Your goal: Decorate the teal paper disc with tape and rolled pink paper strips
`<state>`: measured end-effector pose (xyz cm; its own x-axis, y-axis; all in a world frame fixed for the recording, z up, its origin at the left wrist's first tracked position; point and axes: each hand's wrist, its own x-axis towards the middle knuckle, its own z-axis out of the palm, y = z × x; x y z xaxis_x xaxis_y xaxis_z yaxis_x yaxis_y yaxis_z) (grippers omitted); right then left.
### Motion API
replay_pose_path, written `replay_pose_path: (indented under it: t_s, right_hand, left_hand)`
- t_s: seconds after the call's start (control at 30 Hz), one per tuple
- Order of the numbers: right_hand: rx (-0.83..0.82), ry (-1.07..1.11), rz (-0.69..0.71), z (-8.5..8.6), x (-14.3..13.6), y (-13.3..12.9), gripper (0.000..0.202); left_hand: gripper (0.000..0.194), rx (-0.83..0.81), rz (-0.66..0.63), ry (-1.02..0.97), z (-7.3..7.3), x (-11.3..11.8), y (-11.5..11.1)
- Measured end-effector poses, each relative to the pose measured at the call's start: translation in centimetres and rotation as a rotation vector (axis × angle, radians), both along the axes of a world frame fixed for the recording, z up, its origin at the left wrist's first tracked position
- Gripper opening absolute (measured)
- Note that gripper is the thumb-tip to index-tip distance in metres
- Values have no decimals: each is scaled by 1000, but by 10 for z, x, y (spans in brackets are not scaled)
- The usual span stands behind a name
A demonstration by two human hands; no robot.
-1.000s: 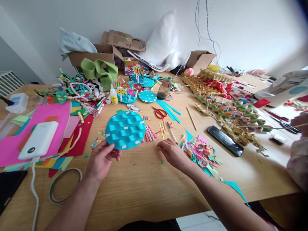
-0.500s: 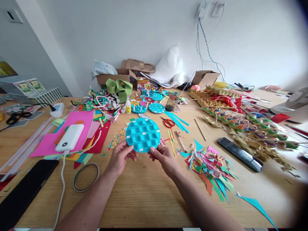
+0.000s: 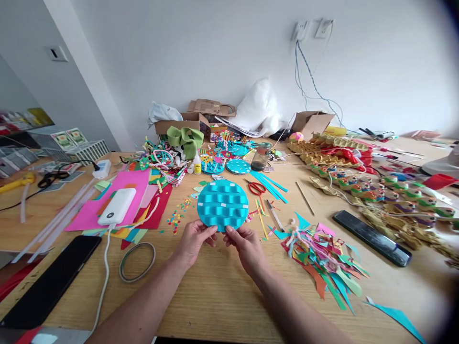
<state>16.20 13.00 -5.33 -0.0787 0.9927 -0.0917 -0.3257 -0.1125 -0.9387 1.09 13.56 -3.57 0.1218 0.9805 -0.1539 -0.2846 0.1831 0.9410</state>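
The right hand (image 3: 246, 242) has come to the blue disc (image 3: 223, 194); now it and the left hand (image 3: 195, 240) both pinch the lower edge, above the surface (image 3: 208, 301). I think the grip should stay light, to spare the raised waves. Beyond are scissors (image 3: 256, 188), then a glue bottle (image 3: 197, 165).

Surface (image 3: 211, 296), near-left corner: black slab, flat, phone-like. Toward left edge: white power bank (image 3: 120, 203) on pink sheet (image 3: 86, 220); white cable (image 3: 105, 270) plugged in, running toward near edge. Tape roll (image 3: 138, 278) flat, right of cable. Toward right edge: dark phone (image 3: 373, 238), lying flat. Far edge: white plastic bag (image 3: 258, 106) between cardboard boxes (image 3: 309, 125). Wall above: socket (image 3: 300, 29), thin cables hanging.
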Motion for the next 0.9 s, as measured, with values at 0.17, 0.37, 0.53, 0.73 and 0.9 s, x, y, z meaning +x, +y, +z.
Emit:
replay_pose_path:
  t_s: [0.17,0.37,0.53,0.73,0.9]
  right_hand:
    - [-17,40,69,0,2,0,33]
    - [-29,94,141,3,3,-1,35]
    - [-39,106,166,5,4,-1,32]
    - [-23,258,10,7,18,10,34]
    - [-42,242,-66,9,33,20,30]
  left_hand:
    - [25,-16,28,-21,-2,0,2]
    - [25,-59,28,-44,-2,-1,4]
    - [25,-93,34,-48,0,-2,4]
    - [23,-111,36,-49,2,-8,7]
    - [23,-124,-13,9,4,-10,6]
